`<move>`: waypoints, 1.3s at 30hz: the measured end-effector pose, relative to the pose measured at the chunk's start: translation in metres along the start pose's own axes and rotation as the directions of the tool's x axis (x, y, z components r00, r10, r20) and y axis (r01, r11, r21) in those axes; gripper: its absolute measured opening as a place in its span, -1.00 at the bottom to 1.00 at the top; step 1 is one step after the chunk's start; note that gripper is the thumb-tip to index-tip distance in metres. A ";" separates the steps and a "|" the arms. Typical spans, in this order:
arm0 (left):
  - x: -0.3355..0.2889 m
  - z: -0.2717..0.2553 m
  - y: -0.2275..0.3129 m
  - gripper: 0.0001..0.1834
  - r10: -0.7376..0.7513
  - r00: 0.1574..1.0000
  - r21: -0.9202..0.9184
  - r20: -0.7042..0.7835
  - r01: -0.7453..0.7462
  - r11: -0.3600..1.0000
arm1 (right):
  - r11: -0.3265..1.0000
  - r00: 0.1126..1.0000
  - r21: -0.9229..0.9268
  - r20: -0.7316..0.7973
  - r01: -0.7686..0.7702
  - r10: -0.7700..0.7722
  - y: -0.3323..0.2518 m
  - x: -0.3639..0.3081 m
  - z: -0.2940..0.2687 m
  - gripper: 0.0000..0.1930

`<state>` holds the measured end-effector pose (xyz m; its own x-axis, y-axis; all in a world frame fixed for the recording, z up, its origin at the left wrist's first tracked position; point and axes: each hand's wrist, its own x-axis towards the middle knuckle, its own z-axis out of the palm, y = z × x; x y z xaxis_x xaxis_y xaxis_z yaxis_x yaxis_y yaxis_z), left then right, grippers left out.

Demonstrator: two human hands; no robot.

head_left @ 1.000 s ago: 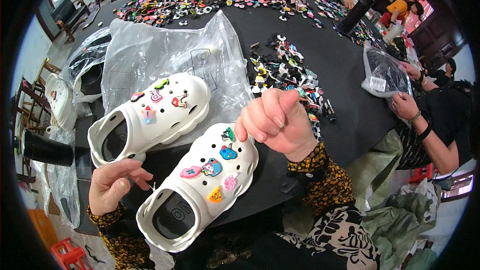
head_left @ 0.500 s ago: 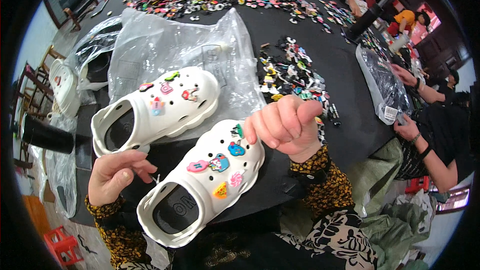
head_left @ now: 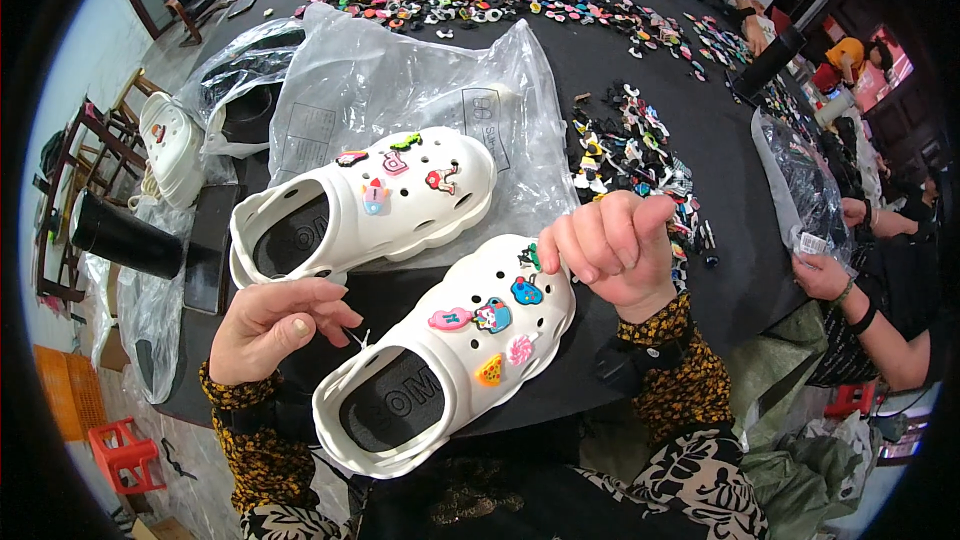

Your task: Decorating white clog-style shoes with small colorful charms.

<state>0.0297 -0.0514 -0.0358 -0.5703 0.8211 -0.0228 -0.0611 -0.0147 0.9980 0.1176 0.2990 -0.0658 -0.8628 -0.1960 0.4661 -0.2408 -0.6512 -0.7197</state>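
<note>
Two white clogs with colourful shoe charms lie on the black table in front of me. The near clog (head_left: 455,365) points up and right, bearing charms such as a pizza slice (head_left: 489,370), a pink swirl (head_left: 520,349) and a blue palette shape (head_left: 526,290). My right hand (head_left: 612,252) is curled at its toe, beside a green charm (head_left: 529,257); whatever its fingers may hold is hidden. Between the two heels hovers my left hand (head_left: 280,328), fingers loosely bent and apart, close to a small white tie (head_left: 359,341). Behind lies the far clog (head_left: 425,215).
Clear plastic bags (head_left: 400,80) lie behind the clogs. Piles of loose charms (head_left: 630,160) spread right and along the back. A black cup (head_left: 125,235) and a white clog (head_left: 172,145) are at left. At right, a co-worker's hands hold a bagged item (head_left: 800,180).
The view has shifted, so the whole scene sits farther right in it. Both hands keep nearly the same pose beside the near clog.
</note>
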 end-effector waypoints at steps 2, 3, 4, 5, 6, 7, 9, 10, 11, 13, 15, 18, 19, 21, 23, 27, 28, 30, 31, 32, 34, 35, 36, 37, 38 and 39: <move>0.000 0.000 -0.001 -0.61 0.003 1.000 0.005 0.012 -0.003 1.000 | 1.000 1.000 0.010 -0.010 0.017 -0.017 -0.003 0.000 -0.002 -0.41; 0.001 0.001 -0.001 -0.60 0.009 1.000 0.000 0.003 -0.009 1.000 | 0.999 0.998 0.027 -0.066 0.027 -0.025 -0.007 0.000 -0.002 -0.42; 0.001 0.001 -0.002 -0.59 0.015 1.000 -0.005 -0.006 -0.015 1.000 | 0.998 0.992 0.044 -0.122 0.039 -0.033 -0.012 -0.001 -0.003 -0.42; 0.001 0.001 -0.002 -0.59 0.014 1.000 -0.005 0.001 -0.014 1.000 | 0.998 0.986 0.013 -0.155 0.062 -0.059 -0.018 0.000 -0.003 -0.44; 0.001 0.001 -0.003 -0.57 0.014 1.000 -0.001 -0.012 -0.014 1.000 | 0.995 0.981 0.010 -0.168 0.104 -0.101 -0.023 -0.001 -0.008 -0.45; 0.001 0.001 -0.003 -0.56 0.014 1.000 0.002 -0.024 -0.014 1.000 | 0.989 0.967 -0.011 -0.206 0.149 -0.148 -0.028 -0.001 -0.010 -0.46; 0.001 0.001 -0.003 -0.54 0.016 1.000 0.016 -0.018 -0.016 1.000 | 0.971 0.942 -0.089 -0.238 0.222 -0.237 -0.046 -0.004 -0.014 -0.49; 0.001 0.001 -0.002 -0.52 0.019 0.999 0.035 -0.026 -0.018 0.999 | 0.959 0.915 -0.134 -0.291 0.252 -0.281 -0.053 -0.006 -0.014 -0.50; 0.001 0.002 -0.001 -0.51 0.022 0.999 0.062 -0.037 -0.019 0.998 | 0.948 0.901 -0.165 -0.302 0.271 -0.311 -0.059 -0.008 -0.017 -0.53; 0.002 0.002 -0.003 -0.51 0.021 0.999 0.075 -0.028 -0.019 0.997 | 0.933 0.882 -0.209 -0.318 0.293 -0.348 -0.067 -0.013 -0.024 -0.56; 0.000 0.002 -0.004 -0.50 0.011 0.999 0.109 -0.050 -0.005 0.994 | 0.908 0.828 -0.344 -0.415 0.241 -0.377 -0.070 -0.015 -0.027 -0.65; 0.001 0.003 -0.005 -0.50 0.021 0.998 0.115 -0.054 -0.014 0.993 | 0.829 0.746 -0.559 -0.536 0.038 -0.395 -0.066 -0.014 -0.023 -0.77; 0.002 0.003 -0.006 -0.50 0.029 0.998 0.119 -0.052 -0.022 0.993 | 0.779 0.743 -0.626 -0.534 -0.028 -0.403 -0.065 -0.014 -0.026 -0.78; 0.001 0.002 -0.005 -0.50 0.038 0.998 0.127 -0.047 -0.032 0.991 | 0.679 0.722 -0.719 -0.547 -0.146 -0.424 -0.063 -0.011 -0.025 -0.79; 0.001 0.002 -0.004 -0.52 0.043 0.998 0.154 -0.039 -0.037 0.987 | 0.617 0.705 -0.759 -0.554 -0.209 -0.443 -0.066 -0.013 -0.029 -0.79; 0.002 0.003 -0.005 -0.52 0.045 0.998 0.143 -0.036 -0.039 0.989 | 0.263 0.696 -0.792 -0.610 -0.551 -0.377 -0.074 -0.021 -0.034 -0.81; 0.002 0.003 -0.005 -0.52 0.043 0.998 0.147 -0.034 -0.037 0.988 | 0.149 0.660 -0.738 -0.661 -0.658 -0.358 -0.075 -0.021 -0.033 -0.81; 0.002 0.003 -0.004 -0.53 0.042 0.999 0.144 -0.030 -0.037 0.989 | 0.110 0.652 -0.735 -0.652 -0.669 -0.388 -0.078 -0.022 -0.031 -0.81; 0.002 0.004 -0.005 -0.52 0.042 0.999 0.146 -0.032 -0.037 0.989 | 0.050 0.651 -0.712 -0.665 -0.700 -0.365 -0.080 -0.022 -0.029 -0.80; 0.002 0.003 -0.004 -0.52 0.045 0.998 0.148 -0.033 -0.040 0.988 | -0.011 0.648 -0.688 -0.678 -0.726 -0.346 -0.082 -0.023 -0.027 -0.80; 0.002 0.003 -0.004 -0.52 0.047 0.998 0.152 -0.029 -0.042 0.988 | -0.097 0.672 -0.685 -0.661 -0.722 -0.333 -0.081 -0.026 -0.032 -0.80; 0.002 0.004 -0.003 -0.52 0.042 0.999 0.157 -0.030 -0.037 0.987 | -0.178 0.695 -0.679 -0.648 -0.713 -0.313 -0.081 -0.028 -0.035 -0.80; 0.002 0.004 -0.002 -0.52 0.039 0.999 0.154 -0.031 -0.034 0.987 | -0.179 0.694 -0.677 -0.650 -0.714 -0.309 -0.080 -0.029 -0.037 -0.80; 0.001 0.004 -0.002 -0.51 0.033 0.999 0.153 -0.034 -0.027 0.988 | -0.234 0.722 -0.684 -0.631 -0.691 -0.285 -0.079 -0.031 -0.039 -0.80; 0.001 0.004 -0.002 -0.51 0.030 0.999 0.151 -0.036 -0.025 0.988 | -0.289 0.748 -0.690 -0.611 -0.664 -0.260 -0.078 -0.032 -0.040 -0.80; 0.001 0.004 -0.002 -0.51 0.030 0.999 0.150 -0.035 -0.025 0.988 | -0.290 0.748 -0.689 -0.611 -0.664 -0.260 -0.078 -0.033 -0.040 -0.80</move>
<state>0.0323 -0.0482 -0.0376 -0.6006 0.7996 0.0055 0.0764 0.0506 0.9958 0.1474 0.3852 -0.0457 -0.8543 0.4704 0.2212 0.3360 0.8244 -0.4555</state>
